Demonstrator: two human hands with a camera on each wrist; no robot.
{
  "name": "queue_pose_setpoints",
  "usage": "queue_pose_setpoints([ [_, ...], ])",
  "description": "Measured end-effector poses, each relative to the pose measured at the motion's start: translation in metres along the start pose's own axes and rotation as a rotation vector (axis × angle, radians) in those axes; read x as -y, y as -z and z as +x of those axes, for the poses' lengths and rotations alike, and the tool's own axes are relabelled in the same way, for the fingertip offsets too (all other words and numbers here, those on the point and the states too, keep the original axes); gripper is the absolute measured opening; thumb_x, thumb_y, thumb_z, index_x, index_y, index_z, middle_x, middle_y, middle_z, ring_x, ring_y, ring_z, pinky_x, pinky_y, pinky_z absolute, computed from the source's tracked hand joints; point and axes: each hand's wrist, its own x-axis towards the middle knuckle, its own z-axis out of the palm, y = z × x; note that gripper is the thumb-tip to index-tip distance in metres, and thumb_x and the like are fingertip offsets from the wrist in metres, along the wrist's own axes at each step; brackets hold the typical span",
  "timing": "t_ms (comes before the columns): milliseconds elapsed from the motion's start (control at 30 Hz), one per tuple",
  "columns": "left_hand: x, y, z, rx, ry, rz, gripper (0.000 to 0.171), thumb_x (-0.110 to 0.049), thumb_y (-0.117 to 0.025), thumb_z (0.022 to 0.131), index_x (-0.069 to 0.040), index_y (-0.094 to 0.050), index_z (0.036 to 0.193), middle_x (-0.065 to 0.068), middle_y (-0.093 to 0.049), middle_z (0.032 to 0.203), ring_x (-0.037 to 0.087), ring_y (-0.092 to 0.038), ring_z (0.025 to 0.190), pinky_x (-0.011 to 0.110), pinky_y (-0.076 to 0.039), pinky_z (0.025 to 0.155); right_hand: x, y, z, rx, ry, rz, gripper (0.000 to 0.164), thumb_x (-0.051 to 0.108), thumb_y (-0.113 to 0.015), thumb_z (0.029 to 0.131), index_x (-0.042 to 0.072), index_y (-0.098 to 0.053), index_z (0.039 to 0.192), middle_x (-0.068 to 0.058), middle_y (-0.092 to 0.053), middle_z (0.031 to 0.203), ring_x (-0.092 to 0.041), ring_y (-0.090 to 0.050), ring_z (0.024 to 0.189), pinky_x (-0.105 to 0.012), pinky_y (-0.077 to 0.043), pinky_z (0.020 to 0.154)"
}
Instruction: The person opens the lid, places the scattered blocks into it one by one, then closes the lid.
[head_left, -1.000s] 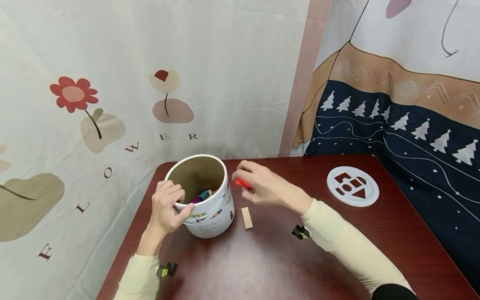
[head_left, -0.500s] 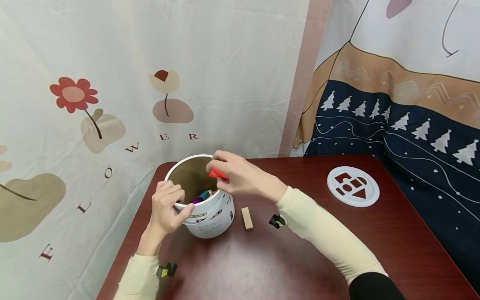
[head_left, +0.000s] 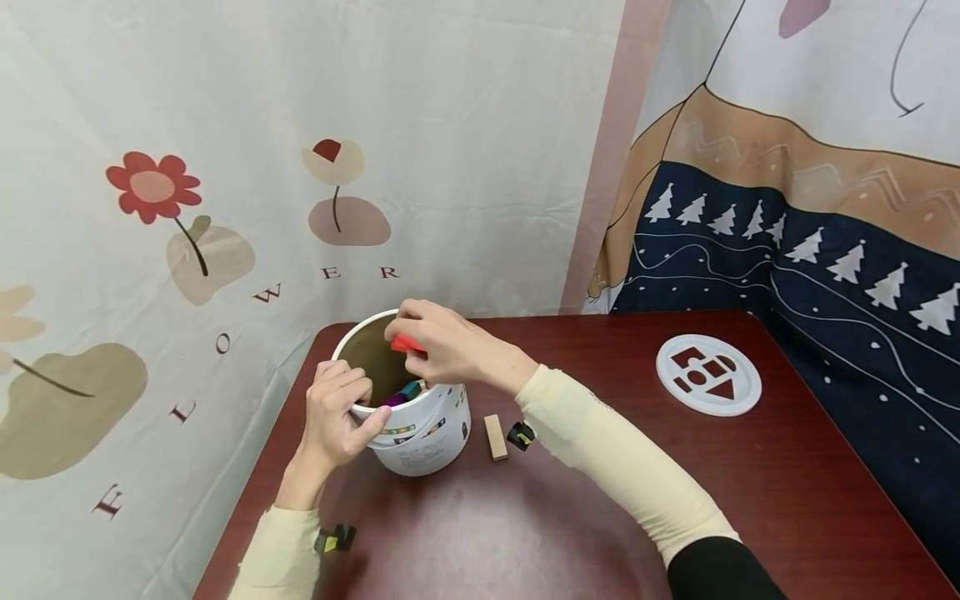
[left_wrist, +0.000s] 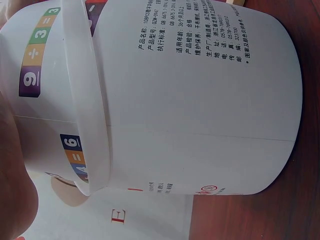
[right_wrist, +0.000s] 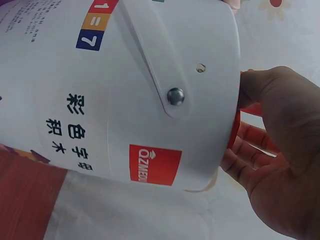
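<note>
A white bucket (head_left: 420, 446) with printed labels stands on the table, colored blocks (head_left: 407, 392) lying inside it. Its near left rim is gripped by my left hand (head_left: 333, 408), fingers over the edge and thumb outside. Above the bucket's opening, my right hand (head_left: 442, 342) pinches a red block (head_left: 407, 343); its exact shape is partly hidden by the fingers. From the right wrist view, the right hand (right_wrist: 275, 135) is at the bucket's rim, the red block (right_wrist: 234, 131) mostly behind the wall. The left wrist view is filled by the bucket's side (left_wrist: 200, 110).
A plain wooden block (head_left: 496, 437) lies on the table just right of the bucket. Farther right is a white round lid (head_left: 708, 404) with cut-out shapes. The dark red table (head_left: 600, 517) meets hanging printed cloths at the back and right.
My right hand has carried the red block leftward from beside the bucket to over its opening. The left hand stays on the rim.
</note>
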Motion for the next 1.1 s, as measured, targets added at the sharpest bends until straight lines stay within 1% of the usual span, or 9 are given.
queue_pose_setpoints([
  [133,0.0,0.0,0.001,0.002,-0.001,0.0,0.045,-0.041,-0.057,0.08,-0.012,-0.034,0.054,-0.005,-0.026,0.057,0.016,-0.026,0.056,0.043,-0.027,0.064,0.0,-0.003,0.005,0.013,-0.011,0.002,0.035,0.007,-0.062,0.082,0.013,-0.073,0.114,0.001,-0.058,0.105,-0.012,-0.052,0.094,-0.023,-0.046,0.08],
  [233,-0.001,0.0,0.002,0.003,0.0,0.0,0.044,-0.04,-0.057,0.08,-0.012,-0.034,0.054,-0.005,-0.026,0.056,0.015,-0.026,0.057,0.043,-0.027,0.064,0.001,-0.004,0.009,0.01,-0.008,0.006,0.036,0.006,-0.063,0.083,0.011,-0.074,0.116,0.0,-0.058,0.105,-0.013,-0.052,0.095,-0.025,-0.047,0.081],
  [333,-0.001,-0.001,0.003,0.003,-0.003,-0.004,0.043,-0.039,-0.058,0.077,-0.012,-0.034,0.055,-0.005,-0.026,0.056,0.015,-0.026,0.057,0.043,-0.028,0.064,0.001,-0.005,0.011,0.011,-0.014,-0.003,0.036,0.01,-0.064,0.087,0.009,-0.072,0.122,-0.003,-0.061,0.112,-0.015,-0.054,0.102,-0.027,-0.047,0.088],
  [433,-0.001,-0.001,0.003,0.0,-0.006,-0.005,0.042,-0.038,-0.059,0.076,-0.012,-0.034,0.055,-0.005,-0.026,0.057,0.015,-0.026,0.056,0.044,-0.028,0.063,0.002,-0.006,0.011,0.026,-0.037,-0.02,0.039,0.018,-0.065,0.093,0.008,-0.068,0.13,-0.005,-0.062,0.123,-0.018,-0.054,0.113,-0.031,-0.046,0.097],
  [567,-0.001,-0.001,0.003,-0.004,-0.008,-0.004,0.043,-0.039,-0.058,0.077,-0.012,-0.034,0.055,-0.005,-0.026,0.056,0.015,-0.025,0.056,0.044,-0.028,0.063,0.003,-0.006,0.009,0.059,-0.056,-0.069,0.048,0.032,-0.064,0.097,0.009,-0.063,0.139,-0.007,-0.059,0.136,-0.022,-0.05,0.125,-0.036,-0.041,0.107],
  [800,-0.001,-0.001,0.002,-0.009,-0.008,0.005,0.05,-0.046,-0.056,0.084,-0.012,-0.035,0.053,-0.005,-0.027,0.055,0.015,-0.025,0.055,0.044,-0.027,0.063,0.004,-0.011,0.005,0.095,-0.041,-0.191,0.063,0.054,-0.052,0.099,0.016,-0.055,0.148,-0.007,-0.052,0.149,-0.025,-0.042,0.136,-0.041,-0.033,0.114],
  [933,-0.001,0.0,0.002,-0.01,-0.011,0.008,0.052,-0.048,-0.055,0.086,-0.012,-0.034,0.053,-0.004,-0.027,0.054,0.015,-0.025,0.055,0.043,-0.028,0.063,0.005,-0.012,0.002,0.123,-0.061,-0.213,0.069,0.062,-0.046,0.099,0.02,-0.047,0.154,-0.008,-0.044,0.157,-0.029,-0.034,0.142,-0.044,-0.026,0.118],
  [1100,-0.001,0.001,0.001,-0.012,-0.011,0.009,0.054,-0.049,-0.054,0.086,-0.012,-0.034,0.053,-0.004,-0.026,0.054,0.015,-0.025,0.055,0.044,-0.027,0.063,0.007,-0.012,-0.001,0.144,-0.084,-0.207,0.075,0.067,-0.041,0.098,0.024,-0.038,0.159,-0.009,-0.033,0.164,-0.036,-0.024,0.148,-0.049,-0.019,0.121],
])
